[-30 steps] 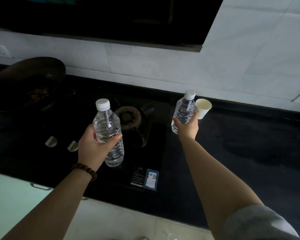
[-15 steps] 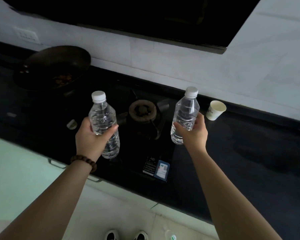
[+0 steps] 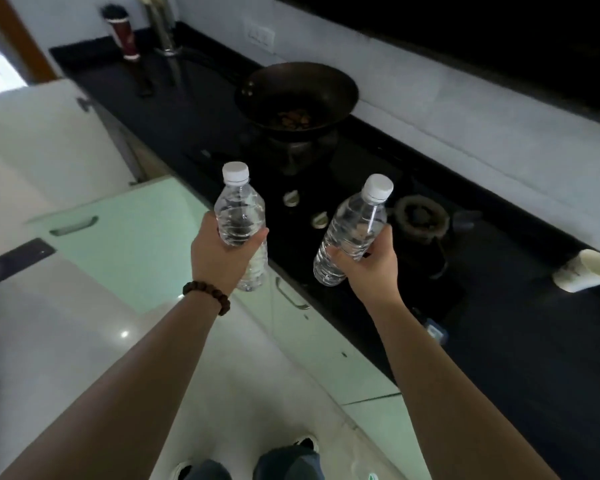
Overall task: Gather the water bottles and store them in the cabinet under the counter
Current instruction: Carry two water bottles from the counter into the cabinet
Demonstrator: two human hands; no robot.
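Observation:
My left hand grips a clear water bottle with a white cap, held upright over the counter's front edge. My right hand grips a second clear water bottle, tilted slightly right, above the black hob. Both bottles are off the counter. Pale green cabinet doors with metal handles run under the black counter; the doors look closed.
A dark wok with food sits on the far burner. A bare burner and two knobs lie near the bottles. A white paper cup stands at right. A tap and a dark container stand far left. My shoes show below.
The view has swung left and down, showing the cabinet fronts and floor. Both hands have drawn the bottles back toward the counter's front edge, and the right bottle now tilts.

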